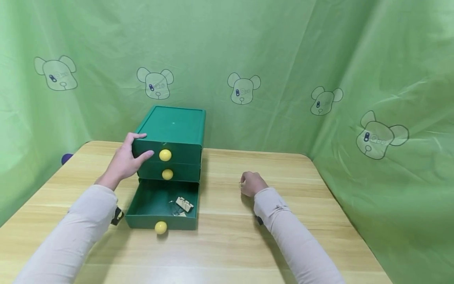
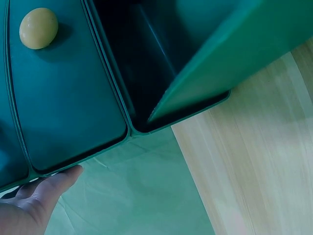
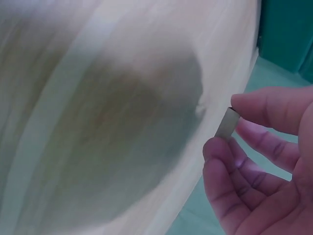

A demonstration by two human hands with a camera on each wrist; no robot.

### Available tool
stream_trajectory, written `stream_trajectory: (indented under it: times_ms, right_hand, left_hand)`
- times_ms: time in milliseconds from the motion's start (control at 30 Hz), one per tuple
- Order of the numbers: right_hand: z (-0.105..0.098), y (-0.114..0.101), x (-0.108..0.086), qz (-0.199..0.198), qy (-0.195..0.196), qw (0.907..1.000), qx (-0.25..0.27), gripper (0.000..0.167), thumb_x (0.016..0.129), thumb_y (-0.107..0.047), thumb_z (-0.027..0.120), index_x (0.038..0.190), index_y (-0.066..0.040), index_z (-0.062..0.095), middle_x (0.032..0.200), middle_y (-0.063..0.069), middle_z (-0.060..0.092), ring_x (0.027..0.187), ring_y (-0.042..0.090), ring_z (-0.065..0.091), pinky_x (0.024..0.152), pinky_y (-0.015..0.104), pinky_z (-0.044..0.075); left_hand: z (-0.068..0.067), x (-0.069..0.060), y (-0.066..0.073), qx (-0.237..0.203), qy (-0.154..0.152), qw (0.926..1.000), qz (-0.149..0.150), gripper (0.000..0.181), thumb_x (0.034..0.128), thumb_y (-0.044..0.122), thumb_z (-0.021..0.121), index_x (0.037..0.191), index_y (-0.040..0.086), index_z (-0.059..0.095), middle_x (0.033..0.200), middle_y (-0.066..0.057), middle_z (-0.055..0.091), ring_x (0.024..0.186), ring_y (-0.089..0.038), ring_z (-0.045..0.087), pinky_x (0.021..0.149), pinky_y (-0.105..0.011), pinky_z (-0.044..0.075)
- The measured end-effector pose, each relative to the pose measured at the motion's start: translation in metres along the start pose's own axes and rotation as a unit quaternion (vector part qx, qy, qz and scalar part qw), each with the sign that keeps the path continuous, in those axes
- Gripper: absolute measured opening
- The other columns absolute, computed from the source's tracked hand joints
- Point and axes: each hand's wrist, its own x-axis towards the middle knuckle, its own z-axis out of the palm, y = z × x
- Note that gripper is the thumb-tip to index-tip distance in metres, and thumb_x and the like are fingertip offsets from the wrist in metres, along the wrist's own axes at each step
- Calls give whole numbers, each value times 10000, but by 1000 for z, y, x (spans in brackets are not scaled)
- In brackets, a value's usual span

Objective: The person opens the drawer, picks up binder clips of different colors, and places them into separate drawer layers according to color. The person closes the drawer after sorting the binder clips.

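A dark green drawer cabinet (image 1: 170,124) with round yellow knobs stands on the table, its bottom drawer (image 1: 149,197) pulled out. Cream binder clips (image 1: 184,204) with wire handles lie at the right side of that drawer. My left hand (image 1: 125,159) rests on the cabinet's upper left front corner, one finger over the top and the thumb across the front. In the left wrist view, part of the left hand (image 2: 34,203) shows against the cabinet's side. Over the table to the right, my right hand (image 1: 253,184) pinches a small cream binder clip (image 3: 227,124) between thumb and fingertips.
The light wooden table (image 1: 227,244) runs around the cabinet. A green curtain (image 1: 276,51) with bear-head drawings hangs behind and along the right. Something purple (image 1: 66,158) shows beyond the table's left edge.
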Motion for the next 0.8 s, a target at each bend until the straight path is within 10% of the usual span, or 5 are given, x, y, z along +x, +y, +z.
stream_trajectory:
  times_ms: [800]
  right_hand:
    - [-8,-34,-11,-442,-57,9971,614,360,813,-59,708,1161,-21,623,834,55,608,725,179,577,662,297,509]
  left_hand:
    - [0,0,-1,-16,3,10000,18,672,975,332,589,1498,117,227,1409,-326,329,1182,-503,436,969,-633,391]
